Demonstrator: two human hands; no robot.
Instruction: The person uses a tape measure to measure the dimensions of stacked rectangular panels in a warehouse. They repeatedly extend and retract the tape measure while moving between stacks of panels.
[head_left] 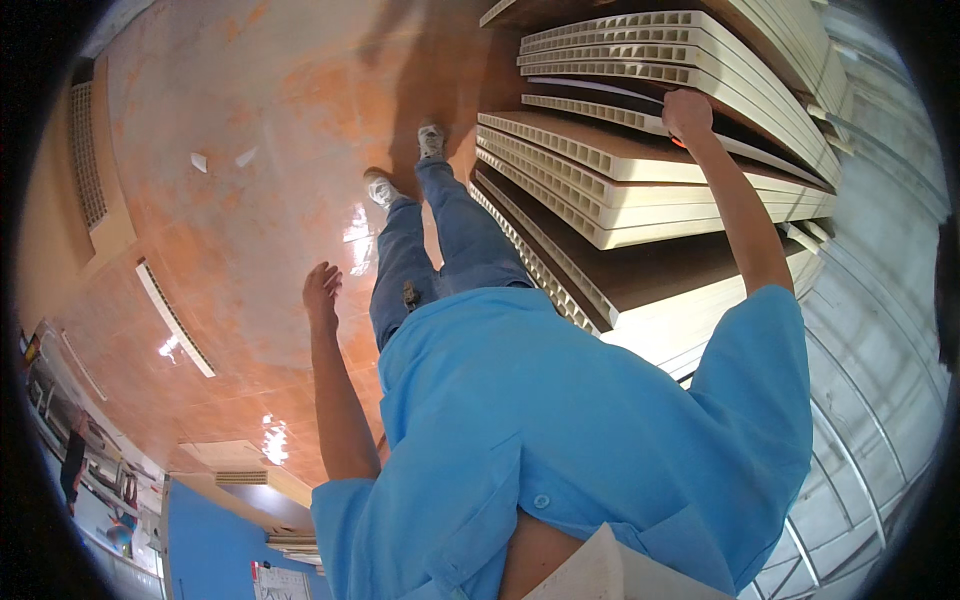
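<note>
At the upper right, my right hand (688,115) is closed in a fist at the edge of a stack of hollow-core panels (610,55). A small orange-red bit of something (678,142) shows under the fist, but the rest is hidden by my fingers. Just below the hand, one thin panel (590,105) lies in a gap between stacked panels, its cream edge full of square cells. My left hand (322,290) hangs free over the floor on the left, fingers loosely bent and apart, holding nothing.
More cream-edged panels with brown faces (660,260) are stacked lower down on my right, beside a metal rack (850,440). A loose panel strip (175,318) and white scraps (199,162) lie on the shiny tan floor (250,200). A blue board (215,545) stands lower left.
</note>
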